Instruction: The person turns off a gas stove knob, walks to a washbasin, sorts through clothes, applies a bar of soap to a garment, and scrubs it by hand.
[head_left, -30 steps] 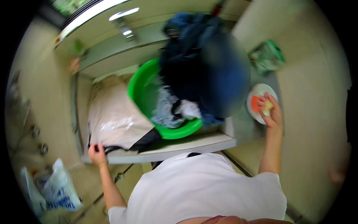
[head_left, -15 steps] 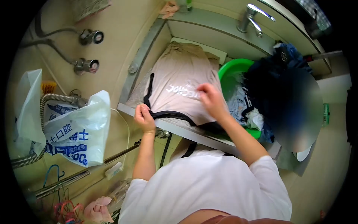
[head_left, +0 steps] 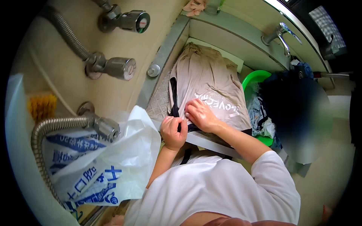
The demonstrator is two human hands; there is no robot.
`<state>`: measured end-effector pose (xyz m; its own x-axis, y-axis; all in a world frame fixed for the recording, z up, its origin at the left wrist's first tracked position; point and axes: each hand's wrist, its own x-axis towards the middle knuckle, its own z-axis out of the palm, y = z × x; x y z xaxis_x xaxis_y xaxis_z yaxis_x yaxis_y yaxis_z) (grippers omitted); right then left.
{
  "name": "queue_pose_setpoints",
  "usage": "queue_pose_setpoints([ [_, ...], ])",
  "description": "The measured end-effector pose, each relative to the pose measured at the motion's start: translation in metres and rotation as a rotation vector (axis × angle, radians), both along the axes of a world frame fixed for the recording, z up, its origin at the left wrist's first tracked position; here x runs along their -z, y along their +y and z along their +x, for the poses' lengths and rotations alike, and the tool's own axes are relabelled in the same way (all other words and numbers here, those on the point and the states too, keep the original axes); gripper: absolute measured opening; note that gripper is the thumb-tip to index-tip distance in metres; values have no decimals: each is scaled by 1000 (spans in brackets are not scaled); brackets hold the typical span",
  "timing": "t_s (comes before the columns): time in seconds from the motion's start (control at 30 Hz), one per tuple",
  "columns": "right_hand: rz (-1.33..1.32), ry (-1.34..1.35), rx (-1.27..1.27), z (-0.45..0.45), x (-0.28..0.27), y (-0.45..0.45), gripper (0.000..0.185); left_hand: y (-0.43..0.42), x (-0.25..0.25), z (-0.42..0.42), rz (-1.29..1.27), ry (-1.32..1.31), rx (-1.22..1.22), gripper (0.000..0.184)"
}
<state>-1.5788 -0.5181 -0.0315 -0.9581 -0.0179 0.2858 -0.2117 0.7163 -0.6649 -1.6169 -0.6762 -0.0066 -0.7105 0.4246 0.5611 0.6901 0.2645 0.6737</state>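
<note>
Now nearer the left hand (head_left: 174, 132), the right hand (head_left: 201, 115) is resting half-curled on the garment (head_left: 211, 71), its grip hidden; the left is pinching the hem.

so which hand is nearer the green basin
Right: the right hand, on the beige garment, is left of the green basin; the left hand, gripping black trim, is farther left.
</note>
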Motion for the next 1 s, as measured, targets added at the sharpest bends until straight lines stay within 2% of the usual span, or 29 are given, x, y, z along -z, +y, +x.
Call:
queue_pose_setpoints([
  [0.1, 20, -127, -36, -12, 0, 20, 16, 2, -3, -4, -32, 16, 7, 14],
  [0.17, 34, -107, -40, -25, 13, 34, 17, 0, -3, -3, -49, 17, 30, 14],
  [0.3, 21, -108, 112, -28, 16, 31, 15, 2, -1, -2, -35, 36, -5, 14],
  [0.37, -24, 38, 65, -9, 7, 2, 14, 0, -2, -1, -48, 4, -7, 14],
  [0.43, -155, -73, -102, 5, -10, -12, 16, 0, -3, 1, -58, -32, -4, 13],
  [0.47, -168, -30, -131, 1, -11, -8, 14, 0, -3, 1, -61, -42, 2, 13],
  [0.5, -168, -28, -137, -5, -8, -1, 14, 0, -3, 1, -63, -52, 8, 12],
  [0.57, 1, 9, -164, -20, 4, 20, 12, 1, -4, 3, -87, -39, -19, 12],
  [0.7, -33, -143, 12, -43, 30, 64, 13, 7, 0, 0, -48, 45, -65, 13],
  [0.77, -25, -44, 56, -30, 25, 47, 10, 6, 3, 1, -49, 79, -88, 13],
  [0.9, -238, -21, -183, 15, -12, 2, 9, 3, 0, 5, -88, -26, -97, 10],
  [1.0, -149, -96, -228, -3, 1, 32, 14, 3, 0, 7, -110, -34, -113, 10],
])
